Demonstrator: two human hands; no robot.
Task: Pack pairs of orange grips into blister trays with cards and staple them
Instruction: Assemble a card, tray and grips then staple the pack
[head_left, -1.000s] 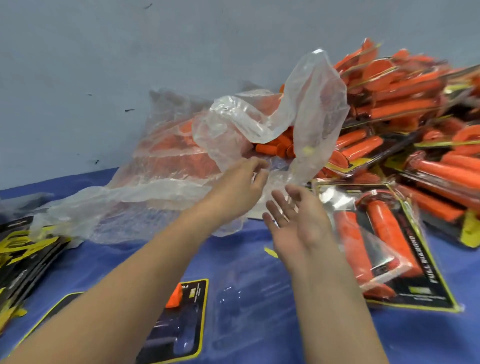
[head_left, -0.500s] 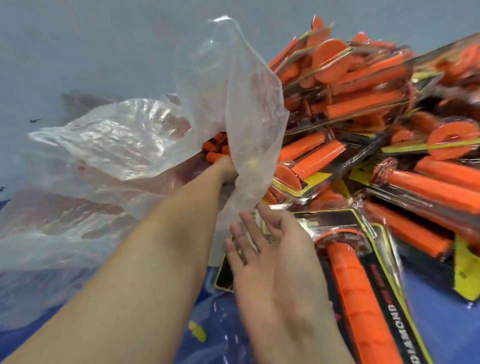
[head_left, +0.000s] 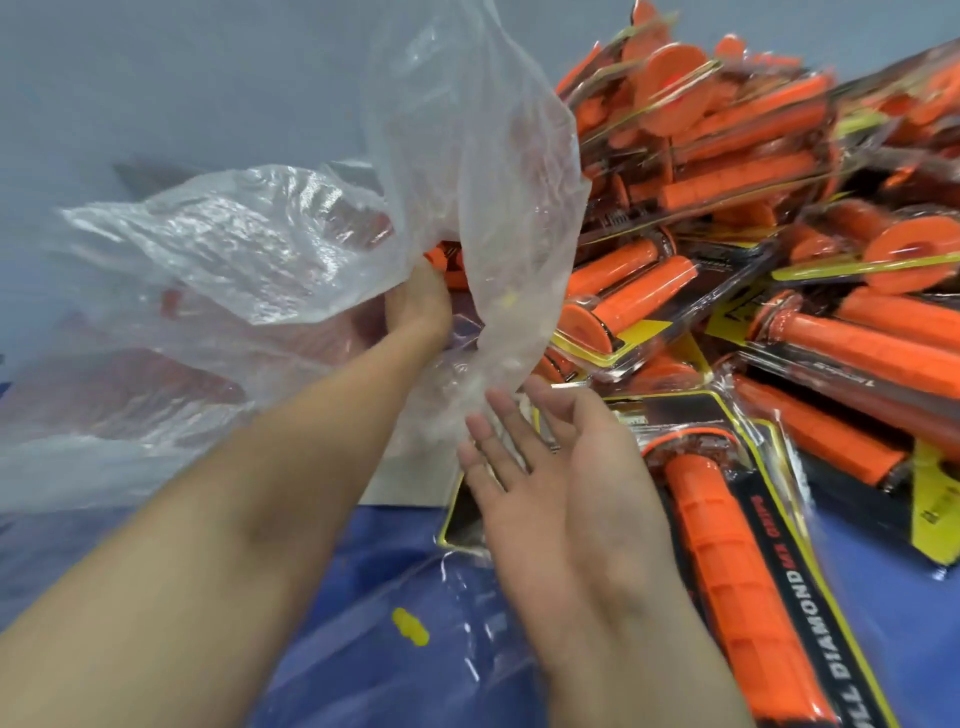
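Fetch step: left grip (head_left: 418, 306) was inside plastic bag (head_left: 467, 156), fingers hidden, hold unknown; right grip (head_left: 561, 467) spread apart. Next: withdraw two orange grips (head_left: 442, 258).

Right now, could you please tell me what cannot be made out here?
Head view:
Left hand: fingers hidden inside the plastic bag; grasp unclear.
Loose grips: veiled by the bag's film; number unclear.
Pile of packs: cut off by the right edge.
Nearest pack: lettering cut off by the bottom edge.
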